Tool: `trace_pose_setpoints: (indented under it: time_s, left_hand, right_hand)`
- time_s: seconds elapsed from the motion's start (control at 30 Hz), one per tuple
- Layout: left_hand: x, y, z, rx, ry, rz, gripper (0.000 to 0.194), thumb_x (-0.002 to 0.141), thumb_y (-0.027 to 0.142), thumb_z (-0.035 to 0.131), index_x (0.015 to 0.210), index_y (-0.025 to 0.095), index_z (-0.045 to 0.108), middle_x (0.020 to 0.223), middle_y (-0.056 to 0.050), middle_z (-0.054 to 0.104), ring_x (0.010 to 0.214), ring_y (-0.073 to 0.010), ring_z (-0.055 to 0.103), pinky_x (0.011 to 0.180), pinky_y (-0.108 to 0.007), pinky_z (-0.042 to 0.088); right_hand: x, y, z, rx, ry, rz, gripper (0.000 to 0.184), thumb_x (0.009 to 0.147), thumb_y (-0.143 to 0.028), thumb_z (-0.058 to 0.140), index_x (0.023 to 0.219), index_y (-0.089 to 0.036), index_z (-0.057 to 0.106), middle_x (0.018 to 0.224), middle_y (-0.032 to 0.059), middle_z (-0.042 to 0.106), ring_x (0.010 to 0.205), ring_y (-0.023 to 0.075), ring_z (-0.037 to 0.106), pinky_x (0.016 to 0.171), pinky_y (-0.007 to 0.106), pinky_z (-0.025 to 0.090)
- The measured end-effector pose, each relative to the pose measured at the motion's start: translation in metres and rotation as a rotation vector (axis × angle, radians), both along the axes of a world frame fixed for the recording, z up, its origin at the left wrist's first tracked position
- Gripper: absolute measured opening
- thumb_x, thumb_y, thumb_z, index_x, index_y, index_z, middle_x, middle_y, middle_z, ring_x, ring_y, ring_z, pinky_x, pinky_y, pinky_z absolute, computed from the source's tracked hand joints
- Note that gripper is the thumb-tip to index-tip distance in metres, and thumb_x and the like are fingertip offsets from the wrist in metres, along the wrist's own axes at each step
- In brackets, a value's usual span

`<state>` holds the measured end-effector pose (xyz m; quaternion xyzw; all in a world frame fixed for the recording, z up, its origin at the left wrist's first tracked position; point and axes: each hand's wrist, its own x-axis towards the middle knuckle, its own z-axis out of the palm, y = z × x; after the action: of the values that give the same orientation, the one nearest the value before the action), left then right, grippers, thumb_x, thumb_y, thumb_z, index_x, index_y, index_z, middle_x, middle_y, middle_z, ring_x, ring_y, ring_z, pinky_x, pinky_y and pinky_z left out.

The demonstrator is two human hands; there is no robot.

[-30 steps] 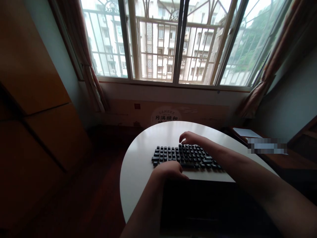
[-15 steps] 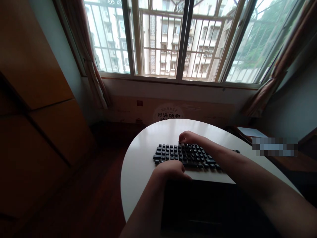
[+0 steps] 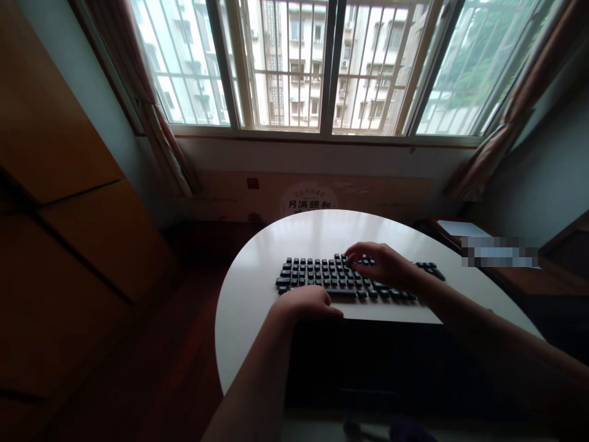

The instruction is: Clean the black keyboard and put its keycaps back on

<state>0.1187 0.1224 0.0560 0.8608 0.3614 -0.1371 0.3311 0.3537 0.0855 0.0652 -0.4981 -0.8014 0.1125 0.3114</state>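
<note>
Several black keycaps (image 3: 317,273) sit in rows on the white round table (image 3: 248,344), laid out like a keyboard. My right hand (image 3: 380,264) is above the upper rows, its fingertips pinched on a dark keycap (image 3: 348,264). Part of the layout is hidden under that hand. My left hand (image 3: 306,301) rests palm down at the near left of the rows, fingers curled under and closed; whatever is in them is hidden. Beside it, toward me, lies a large dark flat object (image 3: 368,362) whose kind I cannot make out.
A barred window (image 3: 285,73) with tied curtains (image 3: 156,135) lies beyond the table. A wooden cabinet (image 3: 87,215) stands at left. At right, a white sheet (image 3: 462,229) lies on a brown surface. Low in view is a blurred purple thing (image 3: 409,431).
My right hand has moved right and slightly toward me from the far row, its fingers more extended. My left hand keeps its place by the near rows. The view has tilted down a little.
</note>
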Motion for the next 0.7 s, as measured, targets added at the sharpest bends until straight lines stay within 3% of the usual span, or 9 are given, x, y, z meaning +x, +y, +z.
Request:
trace_pose_setpoints:
  time_s: [0.1, 0.2, 0.5, 0.7]
  left_hand:
    - [0.004, -0.003, 0.002, 0.024, 0.033, -0.011, 0.043, 0.084, 0.058, 0.057, 0.087, 0.019, 0.075, 0.087, -0.005, 0.073, 0.072, -0.0198, 0.063, 0.061, -0.028, 0.044]
    - [0.006, -0.008, 0.005, 0.067, 0.039, -0.004, 0.041, 0.086, 0.056, 0.055, 0.089, 0.020, 0.075, 0.089, -0.005, 0.074, 0.073, -0.0200, 0.064, 0.063, -0.028, 0.044]
    - [0.010, -0.016, 0.007, 0.113, 0.032, -0.017, 0.041, 0.090, 0.053, 0.050, 0.091, 0.021, 0.074, 0.092, -0.005, 0.074, 0.077, -0.0204, 0.064, 0.062, -0.027, 0.043]
    - [0.013, -0.016, 0.001, 0.183, -0.016, -0.006, 0.041, 0.089, 0.055, 0.050, 0.091, 0.021, 0.072, 0.090, -0.004, 0.073, 0.078, -0.0208, 0.064, 0.062, -0.027, 0.042]
  right_hand:
    - [0.001, -0.060, -0.013, -0.090, -0.004, -0.009, 0.026, 0.085, -0.023, 0.064, 0.112, -0.025, 0.067, 0.100, 0.0040, 0.075, 0.090, 0.0195, 0.070, 0.081, 0.032, 0.055]
    - [-0.004, -0.090, -0.030, -0.120, -0.014, -0.036, 0.032, 0.084, -0.018, 0.064, 0.115, -0.026, 0.064, 0.102, 0.0039, 0.074, 0.092, 0.0203, 0.069, 0.084, 0.035, 0.054]
    - [-0.019, -0.088, -0.054, -0.076, 0.020, -0.057, 0.019, 0.081, -0.014, 0.063, 0.097, -0.025, 0.063, 0.092, 0.0029, 0.071, 0.084, 0.0195, 0.067, 0.076, 0.032, 0.054]
    - [-0.023, -0.090, -0.058, -0.060, 0.026, -0.066, 0.023, 0.082, -0.015, 0.062, 0.103, -0.026, 0.063, 0.095, 0.0033, 0.072, 0.087, 0.0212, 0.068, 0.079, 0.034, 0.054]
